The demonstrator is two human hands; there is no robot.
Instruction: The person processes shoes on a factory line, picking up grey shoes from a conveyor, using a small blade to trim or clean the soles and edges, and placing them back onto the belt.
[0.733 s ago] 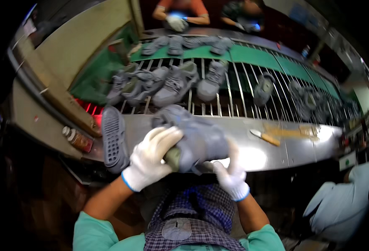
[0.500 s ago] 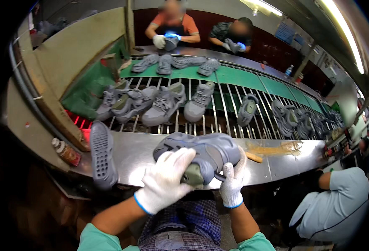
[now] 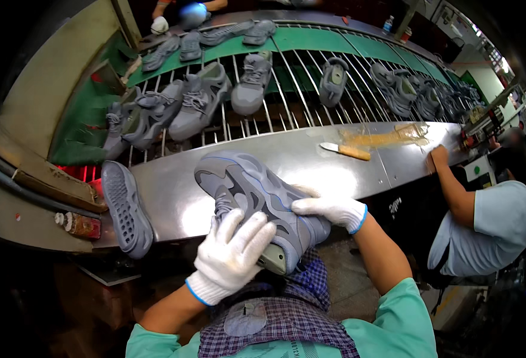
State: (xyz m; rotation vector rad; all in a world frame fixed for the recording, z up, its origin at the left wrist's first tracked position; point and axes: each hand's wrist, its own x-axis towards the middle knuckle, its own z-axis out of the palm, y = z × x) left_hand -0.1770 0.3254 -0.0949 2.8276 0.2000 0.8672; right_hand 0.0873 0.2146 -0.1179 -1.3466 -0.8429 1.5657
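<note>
My hands, in white knitted gloves with blue cuffs, hold a grey sneaker (image 3: pixel 257 194) above the near edge of a metal ledge. It is tilted on its side, its toe pointing away to the left and its olive-green collar opening toward me. My left hand (image 3: pixel 230 250) is closed on the collar and upper, near the laces. At the heel end, my right hand (image 3: pixel 328 209) grips the thick grey sole side, thumb on top; its other fingers are mostly hidden behind the shoe. A separate grey sole (image 3: pixel 126 209) with a honeycomb-pocketed face lies left of the sneaker.
Beyond the metal ledge (image 3: pixel 388 164) runs a barred conveyor (image 3: pixel 299 98) carrying several grey shoes (image 3: pixel 203 101). A wooden-handled knife (image 3: pixel 346 150) lies on the ledge beside a yellowish glue stain. Small bottles (image 3: pixel 79 225) stand at the left edge. A co-worker (image 3: pixel 483 224) sits at right.
The sneaker has been turned: its toe now points far left and its laced side shows. My right hand has shifted to the sole side near the heel. The view has tipped down.
</note>
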